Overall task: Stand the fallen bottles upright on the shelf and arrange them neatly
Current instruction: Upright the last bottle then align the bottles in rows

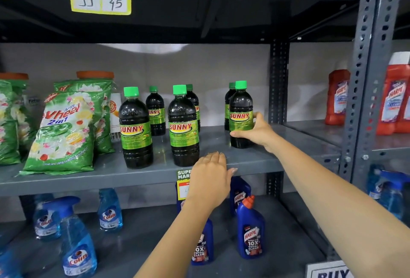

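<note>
Several dark Sunny bottles with green caps stand upright on the grey middle shelf. My right hand grips the lower part of the rightmost front bottle, which stands on the shelf with another bottle just behind it. Two more front bottles stand at the left and in the middle, each with a smaller-looking one behind. My left hand rests palm-down on the shelf's front edge, fingers together, holding nothing.
Green Wheel detergent bags lean at the shelf's left. Blue Colin spray bottles and blue Harpic bottles stand on the shelf below. Red Harpic bottles fill the neighbouring bay past the upright post.
</note>
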Available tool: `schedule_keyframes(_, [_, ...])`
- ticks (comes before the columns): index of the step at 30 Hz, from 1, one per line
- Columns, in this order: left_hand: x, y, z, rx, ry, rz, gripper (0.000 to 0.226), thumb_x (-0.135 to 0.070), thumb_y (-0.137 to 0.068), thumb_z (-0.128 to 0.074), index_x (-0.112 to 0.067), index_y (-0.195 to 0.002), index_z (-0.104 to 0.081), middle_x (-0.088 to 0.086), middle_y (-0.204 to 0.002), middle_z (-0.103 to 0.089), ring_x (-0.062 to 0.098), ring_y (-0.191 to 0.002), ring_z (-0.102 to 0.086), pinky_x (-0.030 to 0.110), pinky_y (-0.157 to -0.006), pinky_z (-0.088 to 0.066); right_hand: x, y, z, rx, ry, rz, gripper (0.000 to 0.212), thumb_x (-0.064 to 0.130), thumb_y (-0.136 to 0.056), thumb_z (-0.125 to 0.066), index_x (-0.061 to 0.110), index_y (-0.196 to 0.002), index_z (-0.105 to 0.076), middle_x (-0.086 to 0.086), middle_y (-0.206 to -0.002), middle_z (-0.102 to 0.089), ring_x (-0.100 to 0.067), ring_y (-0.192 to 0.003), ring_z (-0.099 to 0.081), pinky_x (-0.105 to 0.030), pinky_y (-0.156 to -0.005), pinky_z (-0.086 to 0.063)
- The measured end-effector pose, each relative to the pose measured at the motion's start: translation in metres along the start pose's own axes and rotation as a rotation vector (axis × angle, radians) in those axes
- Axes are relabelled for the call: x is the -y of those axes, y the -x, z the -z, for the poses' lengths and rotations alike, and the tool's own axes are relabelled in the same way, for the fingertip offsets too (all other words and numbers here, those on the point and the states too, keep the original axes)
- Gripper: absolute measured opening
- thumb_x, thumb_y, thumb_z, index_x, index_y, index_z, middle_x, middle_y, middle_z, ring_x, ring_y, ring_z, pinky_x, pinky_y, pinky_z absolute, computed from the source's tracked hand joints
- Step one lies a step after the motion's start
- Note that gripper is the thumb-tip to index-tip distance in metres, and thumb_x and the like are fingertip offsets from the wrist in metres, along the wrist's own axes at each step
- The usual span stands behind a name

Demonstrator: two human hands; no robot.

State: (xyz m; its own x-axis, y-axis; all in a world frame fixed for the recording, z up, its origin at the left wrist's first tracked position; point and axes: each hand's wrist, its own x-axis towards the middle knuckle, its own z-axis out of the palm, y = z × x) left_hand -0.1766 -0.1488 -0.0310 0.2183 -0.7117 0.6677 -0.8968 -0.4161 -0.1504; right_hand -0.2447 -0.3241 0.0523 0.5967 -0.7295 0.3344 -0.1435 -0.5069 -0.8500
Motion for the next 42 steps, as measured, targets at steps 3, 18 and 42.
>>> schedule_keyframes(3, [0.000, 0.000, 0.001, 0.000, -0.003, 0.008, 0.047, -0.045, -0.096, -0.042, -0.007, -0.116, -0.061, 0.010, -0.114, -0.067, 0.026, -0.101, -0.062, 0.034, -0.085, -0.048, 0.000, -0.002, 0.000, -0.001, 0.028, 0.002, 0.090, 0.035, -0.062, -0.090, 0.017, -0.131, -0.035, 0.004, -0.114, -0.052, -0.014, -0.107, -0.051, -0.030, -0.086, -0.042])
schedule_keyframes(18, [-0.001, 0.000, 0.000, 0.018, 0.015, 0.033, 0.049, -0.045, -0.097, -0.038, -0.007, -0.122, -0.057, 0.010, -0.121, -0.064, 0.026, -0.109, -0.059, 0.035, -0.092, -0.044, -0.005, 0.021, 0.014, -0.031, 0.038, 0.042, 0.083, 0.034, -0.060, -0.091, 0.017, -0.128, -0.047, 0.003, -0.113, -0.056, -0.013, -0.101, -0.054, -0.027, -0.080, -0.041])
schedule_keyframes(42, [-0.001, 0.002, 0.023, -0.109, 0.149, 0.005, 0.043, -0.039, -0.094, -0.051, -0.004, -0.116, -0.063, 0.013, -0.121, -0.064, 0.029, -0.111, -0.058, 0.040, -0.092, -0.046, -0.016, 0.062, 0.039, 0.115, -0.023, 0.037, 0.090, 0.032, -0.067, -0.088, 0.026, -0.139, -0.035, 0.011, -0.115, -0.048, -0.008, -0.108, -0.047, -0.025, -0.087, -0.037])
